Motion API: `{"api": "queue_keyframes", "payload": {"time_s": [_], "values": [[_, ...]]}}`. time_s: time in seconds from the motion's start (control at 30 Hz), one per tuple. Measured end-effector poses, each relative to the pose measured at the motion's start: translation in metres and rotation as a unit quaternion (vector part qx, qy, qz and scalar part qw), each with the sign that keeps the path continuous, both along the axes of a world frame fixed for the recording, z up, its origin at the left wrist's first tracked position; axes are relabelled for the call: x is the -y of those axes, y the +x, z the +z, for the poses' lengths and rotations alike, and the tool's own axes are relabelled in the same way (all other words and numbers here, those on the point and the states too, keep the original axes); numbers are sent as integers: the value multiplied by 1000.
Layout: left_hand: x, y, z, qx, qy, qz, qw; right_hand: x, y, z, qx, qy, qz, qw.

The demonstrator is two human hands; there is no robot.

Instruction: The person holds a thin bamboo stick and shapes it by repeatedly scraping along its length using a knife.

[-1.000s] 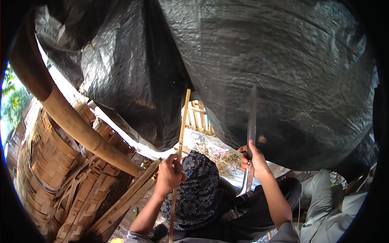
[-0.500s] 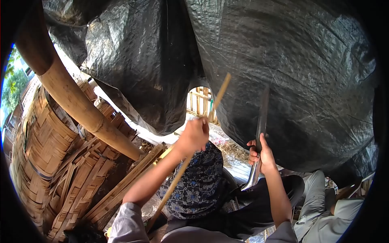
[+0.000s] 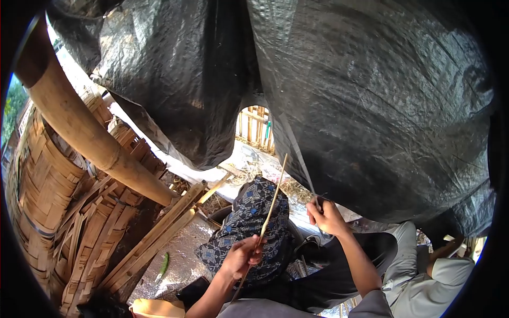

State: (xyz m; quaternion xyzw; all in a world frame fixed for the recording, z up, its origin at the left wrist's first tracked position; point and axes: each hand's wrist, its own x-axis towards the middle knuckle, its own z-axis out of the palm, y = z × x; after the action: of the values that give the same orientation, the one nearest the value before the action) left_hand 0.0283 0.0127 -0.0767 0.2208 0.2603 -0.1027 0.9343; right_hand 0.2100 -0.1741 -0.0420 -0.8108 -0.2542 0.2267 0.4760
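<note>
My left hand (image 3: 244, 256) is closed around a thin bamboo strip (image 3: 274, 202), which slants up and slightly right in front of my lap. My right hand (image 3: 327, 216) grips a long-bladed knife (image 3: 301, 158) whose blade points up and to the left. Blade and strip stand apart, with the strip's upper tip left of the knife. Below the hands, a blue-and-black patterned cloth (image 3: 241, 212) covers something I cannot make out; dark trousers cover my leg (image 3: 344, 265).
Black plastic sheeting (image 3: 371, 106) hangs across the top and right. A thick bamboo pole (image 3: 95, 132) leans at left beside woven bamboo panels (image 3: 45, 180) and split bamboo lengths (image 3: 154, 246). Another person in pale clothes (image 3: 445, 278) sits at lower right.
My left hand has moved down and the strip with it, now tipped lower. My right hand has shifted left and down a little, and the knife now leans to the left.
</note>
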Motion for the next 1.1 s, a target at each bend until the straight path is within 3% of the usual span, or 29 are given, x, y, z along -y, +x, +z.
{"api": "queue_keyframes", "payload": {"time_s": [0.07,0.1,0.17,0.27,0.3,0.33,0.43,0.5,0.6,0.77,0.9,1.1], "values": [[-2,7,-15,27,29,-14,999,-8,1,-6,10,-71,14,997],[-1,12,-19,30,92,-23,995,-17,-1,-3,103,-78,22,991],[-3,19,-21,56,158,-53,984,-27,-8,2,139,-106,47,983],[-11,22,-5,98,214,-88,968,-35,-9,2,199,-114,91,969],[-13,23,1,96,245,-77,962,-40,-10,8,217,-168,109,955],[-17,27,-4,80,237,-94,964,-45,-10,11,233,-221,126,938],[-19,36,-6,38,187,-126,974,-52,-4,19,282,-201,153,926],[-8,43,-2,20,156,-27,987,-56,7,22,330,-205,192,901],[-11,52,-12,46,106,-36,993,-58,19,24,340,-237,184,891],[4,56,-14,-4,220,-3,975,-47,26,-3,319,-242,192,896],[10,51,-21,1,250,-15,968,-40,8,-25,268,-234,179,917],[22,40,-6,-67,272,-47,959,-34,1,-34,320,-219,180,904]]}}
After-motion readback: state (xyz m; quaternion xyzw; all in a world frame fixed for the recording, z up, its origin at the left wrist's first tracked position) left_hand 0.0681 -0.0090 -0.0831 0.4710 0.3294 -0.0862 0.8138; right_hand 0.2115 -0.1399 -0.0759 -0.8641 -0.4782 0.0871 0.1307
